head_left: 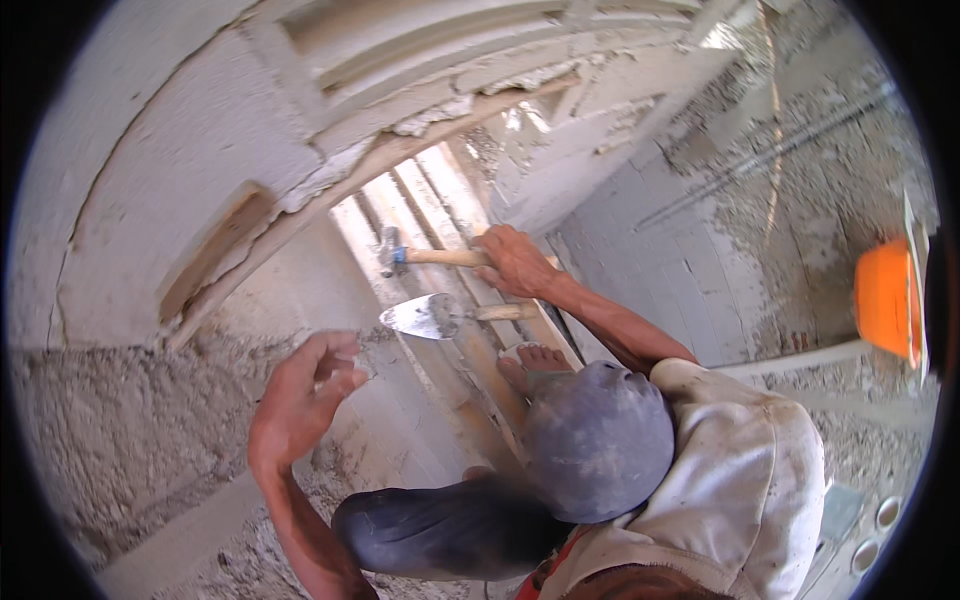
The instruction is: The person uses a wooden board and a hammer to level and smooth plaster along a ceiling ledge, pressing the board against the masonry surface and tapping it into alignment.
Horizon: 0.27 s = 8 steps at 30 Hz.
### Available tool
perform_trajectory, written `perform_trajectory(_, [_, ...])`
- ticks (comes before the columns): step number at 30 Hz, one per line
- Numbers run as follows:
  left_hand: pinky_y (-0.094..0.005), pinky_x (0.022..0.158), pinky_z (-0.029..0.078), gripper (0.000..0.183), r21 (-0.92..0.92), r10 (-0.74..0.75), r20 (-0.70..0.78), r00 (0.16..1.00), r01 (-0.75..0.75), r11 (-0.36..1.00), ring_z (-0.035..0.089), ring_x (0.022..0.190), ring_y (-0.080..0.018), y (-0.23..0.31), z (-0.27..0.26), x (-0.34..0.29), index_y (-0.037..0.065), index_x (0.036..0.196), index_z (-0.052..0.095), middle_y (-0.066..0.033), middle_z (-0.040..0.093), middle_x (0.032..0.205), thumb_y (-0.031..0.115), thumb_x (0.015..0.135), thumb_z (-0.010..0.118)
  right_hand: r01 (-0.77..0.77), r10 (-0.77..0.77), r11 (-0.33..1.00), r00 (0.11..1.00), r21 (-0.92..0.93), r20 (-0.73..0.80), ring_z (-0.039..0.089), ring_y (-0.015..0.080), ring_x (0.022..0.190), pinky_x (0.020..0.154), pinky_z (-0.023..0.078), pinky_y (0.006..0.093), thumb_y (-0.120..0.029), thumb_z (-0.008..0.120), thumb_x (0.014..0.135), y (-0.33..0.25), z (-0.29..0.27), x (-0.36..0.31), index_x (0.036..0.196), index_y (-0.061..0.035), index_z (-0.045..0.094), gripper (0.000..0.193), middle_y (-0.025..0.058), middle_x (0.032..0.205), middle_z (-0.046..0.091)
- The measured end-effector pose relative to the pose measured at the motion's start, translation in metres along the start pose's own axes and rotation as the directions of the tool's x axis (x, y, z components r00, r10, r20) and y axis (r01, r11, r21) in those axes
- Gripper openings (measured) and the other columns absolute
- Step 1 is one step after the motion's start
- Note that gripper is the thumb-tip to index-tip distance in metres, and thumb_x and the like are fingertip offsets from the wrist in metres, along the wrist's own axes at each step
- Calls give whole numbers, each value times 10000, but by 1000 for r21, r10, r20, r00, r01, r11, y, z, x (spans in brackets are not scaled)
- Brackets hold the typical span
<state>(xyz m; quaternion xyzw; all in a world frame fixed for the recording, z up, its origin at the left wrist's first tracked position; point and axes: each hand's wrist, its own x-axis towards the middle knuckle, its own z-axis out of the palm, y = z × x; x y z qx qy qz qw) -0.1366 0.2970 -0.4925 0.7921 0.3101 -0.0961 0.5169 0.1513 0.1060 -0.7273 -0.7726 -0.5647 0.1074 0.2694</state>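
My right hand (515, 262) is closed round the wooden handle of a hammer (440, 257), over the slatted planks. The hammer's grey metal head points left, with a blue band where it meets the handle. Just below it lies a trowel (425, 316), its pointed blade smeared with mortar and its wooden handle toward the right. My left hand (308, 395) is raised at the left, away from both tools. Its fingers are bent, with a gap between them and the thumb; the tips are blurred, and nothing shows in them.
Wooden planks (415, 200) run under the tools, and my bare foot (532, 365) rests on them. Ahead rises a rough plastered wall (190, 150) with a wooden strip along its broken edge. An orange container (885, 300) stands far right, near a long metal bar (770, 155).
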Motion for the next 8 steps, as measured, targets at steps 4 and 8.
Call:
perform_trajectory(4, [-358,895,520,476,-32,-240,69,968,242,970,654,1026,-246,-67,36,-15,-42,1308,541,-197,662,1157,113,879,675,68,-74,972,997,226,16,537,358,1130,944,440,461,-262,705,848,-22,-30,-49,1257,-34,557,491,180,1152,570])
perform_trajectory(8, [-362,883,528,539,187,-409,93,908,388,903,660,1031,-258,-139,31,-19,-48,1320,532,-213,660,1168,168,859,710,-78,-20,939,960,335,278,529,327,1204,1011,427,442,-294,701,873,-34,-44,-115,1309,-44,546,526,172,1220,573])
